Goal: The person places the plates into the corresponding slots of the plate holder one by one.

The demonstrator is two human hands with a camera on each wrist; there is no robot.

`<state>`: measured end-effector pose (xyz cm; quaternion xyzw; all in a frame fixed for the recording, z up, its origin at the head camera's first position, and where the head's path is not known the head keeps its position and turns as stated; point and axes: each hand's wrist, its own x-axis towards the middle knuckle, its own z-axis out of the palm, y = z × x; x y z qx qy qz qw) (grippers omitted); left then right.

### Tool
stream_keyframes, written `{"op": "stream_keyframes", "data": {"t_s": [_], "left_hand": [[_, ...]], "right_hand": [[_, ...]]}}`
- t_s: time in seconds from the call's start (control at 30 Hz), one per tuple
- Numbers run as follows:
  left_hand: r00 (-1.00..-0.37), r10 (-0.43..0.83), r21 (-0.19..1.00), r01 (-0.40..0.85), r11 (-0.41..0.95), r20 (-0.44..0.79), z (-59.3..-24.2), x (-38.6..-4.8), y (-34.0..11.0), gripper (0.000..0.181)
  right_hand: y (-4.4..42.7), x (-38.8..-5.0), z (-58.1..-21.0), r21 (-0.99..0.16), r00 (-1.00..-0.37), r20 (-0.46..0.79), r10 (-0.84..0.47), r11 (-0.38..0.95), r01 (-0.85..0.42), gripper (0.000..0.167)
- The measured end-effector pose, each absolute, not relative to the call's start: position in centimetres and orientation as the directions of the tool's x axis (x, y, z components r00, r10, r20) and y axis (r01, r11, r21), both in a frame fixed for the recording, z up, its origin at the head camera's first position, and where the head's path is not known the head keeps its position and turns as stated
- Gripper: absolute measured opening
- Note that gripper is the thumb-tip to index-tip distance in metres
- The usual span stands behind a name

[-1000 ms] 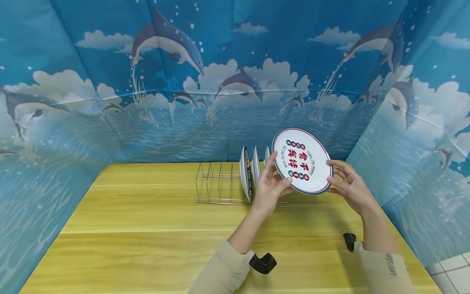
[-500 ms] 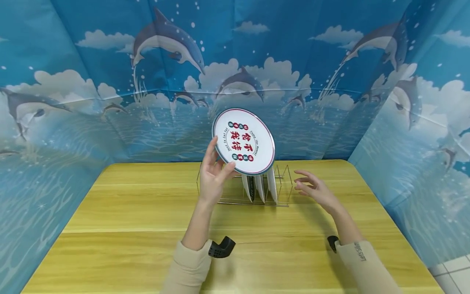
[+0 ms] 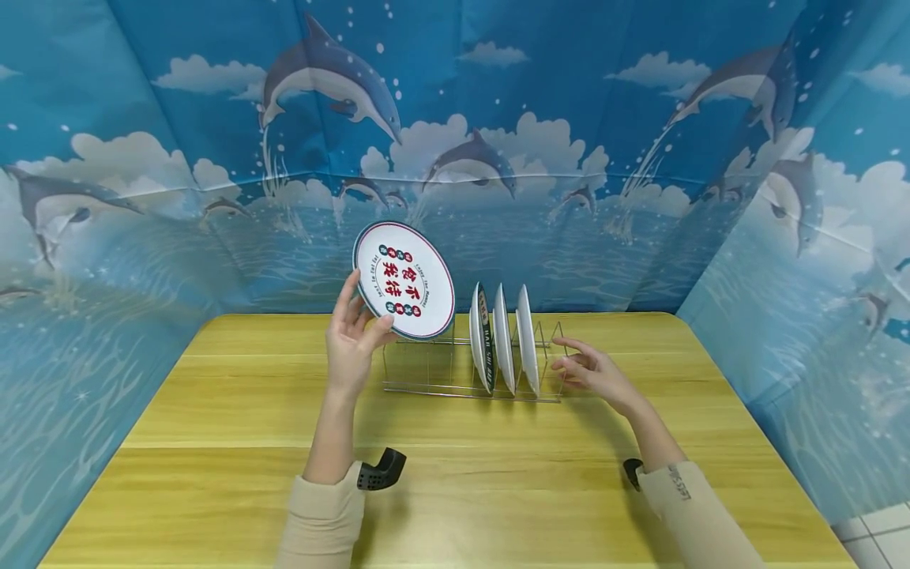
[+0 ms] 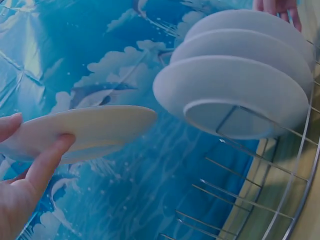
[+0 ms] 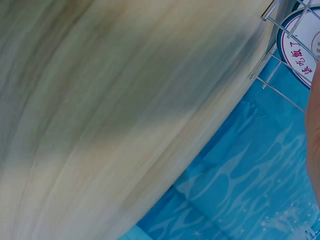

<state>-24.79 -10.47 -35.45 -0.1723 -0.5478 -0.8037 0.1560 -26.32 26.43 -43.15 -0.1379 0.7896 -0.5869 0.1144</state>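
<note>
My left hand (image 3: 350, 348) pinches the lower left rim of a white plate (image 3: 404, 280) with red and green lettering, raised above the left part of a wire rack (image 3: 426, 389). The left wrist view shows that plate (image 4: 100, 127) from its underside, thumb and fingers (image 4: 50, 160) on its rim. Three plates stand upright in the rack, the left (image 3: 479, 340), middle (image 3: 503, 340) and right one (image 3: 528, 340). My right hand (image 3: 599, 378) is at the rack's right end, fingers loosely bent, holding nothing; whether it touches the wire I cannot tell.
The rack stands near the back of a wooden table (image 3: 235, 442). Behind and beside the table hangs a blue curtain (image 3: 284, 237) printed with dolphins. A tiled floor (image 3: 881, 525) shows at the lower right. Black wrist mounts (image 3: 382, 469) sit at both sleeves.
My right hand has let go of the lettered plate and moved left to the rack's right end. My left hand has carried the plate leftwards, past the upright plates.
</note>
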Motion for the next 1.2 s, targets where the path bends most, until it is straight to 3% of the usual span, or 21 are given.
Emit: {"op": "stream_keyframes", "data": {"t_s": [0.37, 0.7, 1.0, 1.2], "left_hand": [[-0.916, 0.059, 0.912, 0.386, -0.140, 0.397, -38.0, -25.7, -9.2, 0.067], [-0.920, 0.144, 0.928, 0.347, -0.134, 0.365, -38.0, -25.5, -7.1, 0.066], [-0.927, 0.168, 0.929, 0.355, 0.101, 0.336, -37.1, -24.2, -5.1, 0.062], [-0.927, 0.165, 0.917, 0.363, 0.166, 0.337, -38.4, -24.2, -4.3, 0.064]], "right_hand": [[26.3, -26.5, -43.4, -0.969, -0.950, -0.066, -0.304, 0.247, -0.012, 0.053], [26.3, -26.6, -43.3, -0.966, -0.954, -0.070, -0.292, 0.257, -0.008, 0.051], [26.1, -26.5, -43.1, -0.966, -0.956, -0.070, -0.286, 0.257, -0.007, 0.051], [26.3, -26.4, -43.2, -0.968, -0.955, -0.065, -0.289, 0.251, -0.011, 0.051]]}}
